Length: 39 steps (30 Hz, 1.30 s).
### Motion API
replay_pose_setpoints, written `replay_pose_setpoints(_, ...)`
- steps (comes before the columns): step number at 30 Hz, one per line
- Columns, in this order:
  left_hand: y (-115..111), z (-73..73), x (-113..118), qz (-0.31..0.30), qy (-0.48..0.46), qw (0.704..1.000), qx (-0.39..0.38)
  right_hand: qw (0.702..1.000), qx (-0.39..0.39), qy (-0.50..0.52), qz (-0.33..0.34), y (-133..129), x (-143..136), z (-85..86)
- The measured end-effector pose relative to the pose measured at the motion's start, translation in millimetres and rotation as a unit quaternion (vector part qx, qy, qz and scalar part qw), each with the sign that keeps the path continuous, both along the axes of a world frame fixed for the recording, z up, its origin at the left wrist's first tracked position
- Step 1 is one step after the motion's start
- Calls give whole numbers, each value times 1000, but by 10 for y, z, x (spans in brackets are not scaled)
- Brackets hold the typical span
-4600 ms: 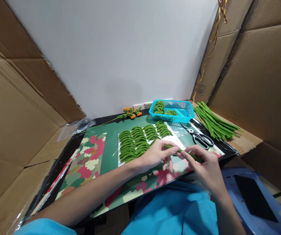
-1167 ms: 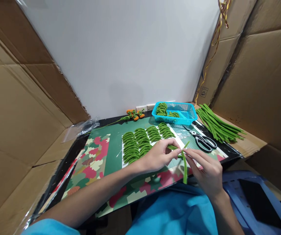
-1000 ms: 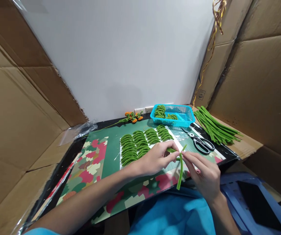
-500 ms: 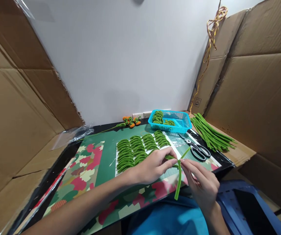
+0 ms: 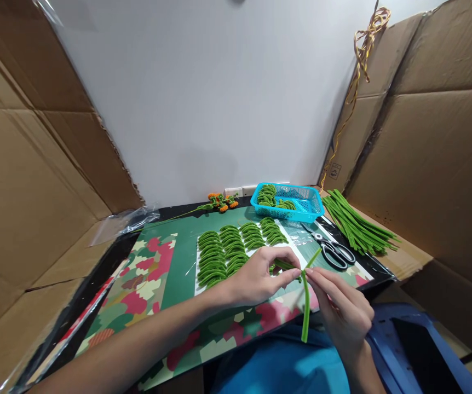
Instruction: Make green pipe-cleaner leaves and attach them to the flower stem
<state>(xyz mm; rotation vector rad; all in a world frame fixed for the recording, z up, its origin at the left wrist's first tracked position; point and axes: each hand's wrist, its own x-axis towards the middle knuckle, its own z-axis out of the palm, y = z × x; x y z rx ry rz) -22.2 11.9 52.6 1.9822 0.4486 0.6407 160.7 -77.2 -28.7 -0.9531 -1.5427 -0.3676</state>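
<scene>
Green fuzzy pipe cleaners (image 5: 305, 312) cross between my hands above the front of the table, one end hanging down and another pointing up to the right. My left hand (image 5: 263, 273) pinches them from the left between thumb and fingertips. From the right, my right hand (image 5: 340, 303) pinches close to the same crossing, its fingertips nearly touching my left ones. Behind and left of my hands, rows of bent green pipe-cleaner pieces (image 5: 212, 257) lie on a white sheet (image 5: 198, 287); my left hand hides part of them.
A blue basket (image 5: 301, 216) with more bent pieces stands at the back. Black-handled scissors (image 5: 334, 253) lie right of my hands, near a bundle of long green pipe cleaners (image 5: 357, 224). An orange-flowered stem (image 5: 223, 202) rests by the wall. Cardboard panels (image 5: 437, 153) flank both sides.
The view has shifted slightly. My hands keep their pinch at the crossing, and the pipe cleaners' hanging and upper ends have moved a little to the right and down.
</scene>
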Motion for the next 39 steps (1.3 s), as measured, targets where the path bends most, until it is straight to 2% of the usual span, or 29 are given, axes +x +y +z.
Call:
replay_pose_setpoints(12, -25, 163, -69, -32, -39, 986, 161, 998, -34, 21, 51, -102, -35, 115)
replay_pose_setpoints(17, -15, 117, -67, -44, -43, 972, 226, 996, -40, 41, 67, -112, -50, 129)
replay_pose_setpoints(20, 12, 54, -83, -58, -42, 941, 330, 982, -102, 109, 112, -107, -84, 170)
replay_pose_setpoints(22, 20, 26, -93, -75, -31, 911, 404, 949, -184, 193, 170, -101, -102, 214)
replay_pose_setpoints(23, 19, 19, -96, -85, -24, 898, 431, 919, -229, 239, 214, -96, -105, 235)
replay_pose_setpoints(26, -2, 15, -90, -119, -13, 876, 468, 794, -346, 349, 358, -77, -96, 272)
replay_pose_setpoints(27, -11, 17, -84, -120, -9, 876, 467, 760, -365, 374, 386, -70, -90, 276)
replay_pose_setpoints(28, -21, 19, -78, -116, -5, 880, 461, 743, -373, 390, 395, -66, -86, 278)
replay_pose_setpoints(29, -30, 24, -72, -106, -2, 889, 446, 745, -372, 396, 387, -63, -84, 278)
replay_pose_setpoints(30, -39, 31, -66, -89, -1, 903, 420, 764, -358, 393, 366, -64, -86, 278)
replay_pose_setpoints(33, -62, 74, -47, -25, -22, 960, 279, 864, -265, 348, 248, -83, -100, 277)
replay_pose_setpoints(36, -82, 141, -26, 20, -28, 992, 118, 961, -106, 235, 103, -104, -101, 253)
replay_pose_setpoints(37, -88, 161, -18, 25, -23, 997, 75, 979, -64, 181, 70, -105, -96, 239)
replay_pose_setpoints(39, -95, 185, -3, 24, -17, 1000, 10, 996, -24, 82, 40, -99, -81, 211)
